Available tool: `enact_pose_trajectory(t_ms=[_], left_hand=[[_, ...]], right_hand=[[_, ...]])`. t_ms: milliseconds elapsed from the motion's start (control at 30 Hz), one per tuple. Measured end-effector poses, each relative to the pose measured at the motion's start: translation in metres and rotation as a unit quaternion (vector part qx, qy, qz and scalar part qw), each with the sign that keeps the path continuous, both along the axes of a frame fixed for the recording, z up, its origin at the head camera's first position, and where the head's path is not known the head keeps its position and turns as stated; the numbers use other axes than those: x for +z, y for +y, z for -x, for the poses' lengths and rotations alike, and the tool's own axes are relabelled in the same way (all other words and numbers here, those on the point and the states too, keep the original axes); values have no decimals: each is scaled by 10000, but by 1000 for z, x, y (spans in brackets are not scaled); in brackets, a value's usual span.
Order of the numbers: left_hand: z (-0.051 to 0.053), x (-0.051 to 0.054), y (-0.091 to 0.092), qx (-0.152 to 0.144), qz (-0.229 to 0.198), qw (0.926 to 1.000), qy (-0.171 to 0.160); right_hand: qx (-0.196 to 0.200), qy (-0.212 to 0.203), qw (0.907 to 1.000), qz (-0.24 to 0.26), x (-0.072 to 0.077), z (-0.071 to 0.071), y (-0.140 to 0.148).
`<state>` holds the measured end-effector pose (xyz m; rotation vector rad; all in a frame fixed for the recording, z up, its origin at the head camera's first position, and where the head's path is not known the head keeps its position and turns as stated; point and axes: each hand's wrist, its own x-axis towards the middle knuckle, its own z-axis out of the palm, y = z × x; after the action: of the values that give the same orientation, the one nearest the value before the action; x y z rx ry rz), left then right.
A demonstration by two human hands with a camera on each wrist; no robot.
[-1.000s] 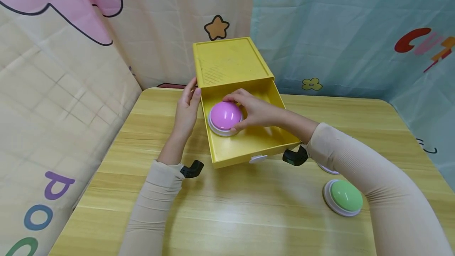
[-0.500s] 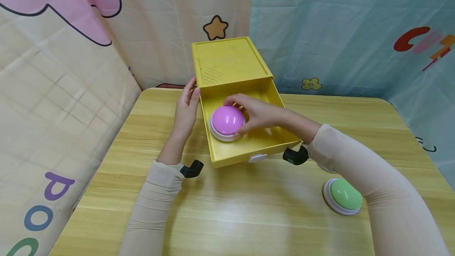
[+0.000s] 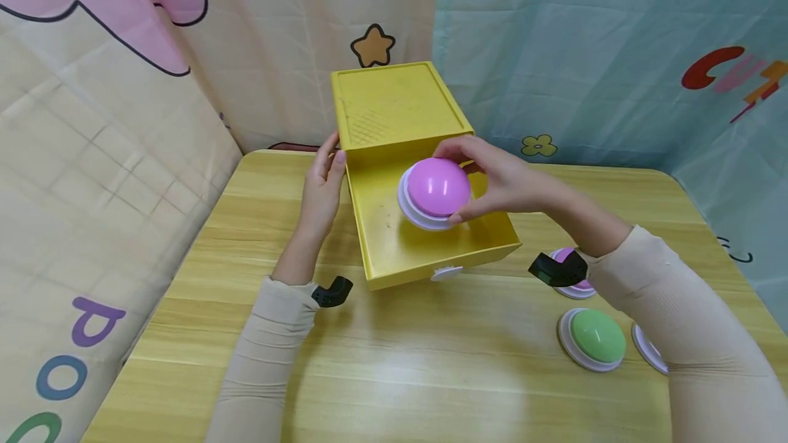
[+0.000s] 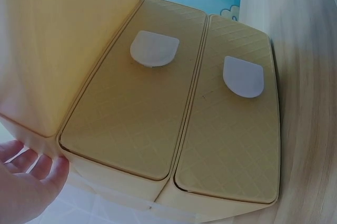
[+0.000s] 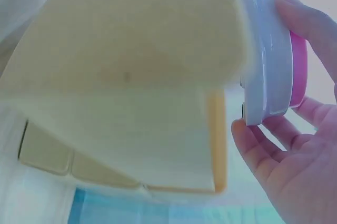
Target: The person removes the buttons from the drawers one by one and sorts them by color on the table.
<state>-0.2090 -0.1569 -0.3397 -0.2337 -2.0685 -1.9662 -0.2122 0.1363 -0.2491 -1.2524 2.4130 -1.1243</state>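
Observation:
My right hand (image 3: 507, 180) grips a round pink push button (image 3: 438, 186) by its white base, thumb on one side and fingers on the other. The button is tilted and held above the floor of a pulled-out yellow drawer (image 3: 377, 245). In the right wrist view the button (image 5: 276, 55) shows side-on, beyond the drawer's blurred wall. My left hand (image 3: 321, 200) rests against the left side of the yellow drawer cabinet (image 3: 400, 104), fingers extended. Two lower drawers with white pulls, an upper one (image 4: 131, 113) and a bottom one (image 4: 231, 145), are closed in the left wrist view.
On the wooden table (image 3: 394, 361), right of the cabinet, lie a green push button (image 3: 597, 336), another pink one (image 3: 582, 286) partly behind the wrist camera (image 3: 557, 270), and a white-rimmed one (image 3: 648, 348) mostly under the sleeve. A printed curtain (image 3: 529, 53) hangs behind.
The pink push button has been lifted off the drawer floor and moved right, tilting. My right forearm has shifted right, uncovering more buttons on the table. My left hand stays put.

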Motion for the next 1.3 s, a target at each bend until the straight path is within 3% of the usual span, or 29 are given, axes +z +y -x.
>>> enact_pose_trajectory(t_ms=[133, 300, 467, 700, 933, 1067, 1300], left_hand=[[0, 0, -1, -35, -20, 10000, -5], [-1, 0, -2, -11, 19, 10000, 16], [-1, 0, -3, -31, 71, 10000, 22], [-2, -1, -4, -42, 107, 9999, 38], [-1, -1, -3, -91, 85, 9999, 28], [-2, 0, -2, -85, 104, 9999, 18], [-2, -1, -3, -91, 87, 9999, 40]], right_hand=[[-185, 157, 9994, 249, 5, -10, 26], [-416, 398, 9973, 461, 0, -17, 61], [-862, 476, 9931, 637, -16, -24, 104], [-1559, 276, 9842, 793, -48, -38, 160], [-2633, 77, 9609, 852, -92, -61, 211], [-3020, -112, 9493, 860, -117, -71, 234], [-3726, -476, 9265, 213, -148, -83, 264]])
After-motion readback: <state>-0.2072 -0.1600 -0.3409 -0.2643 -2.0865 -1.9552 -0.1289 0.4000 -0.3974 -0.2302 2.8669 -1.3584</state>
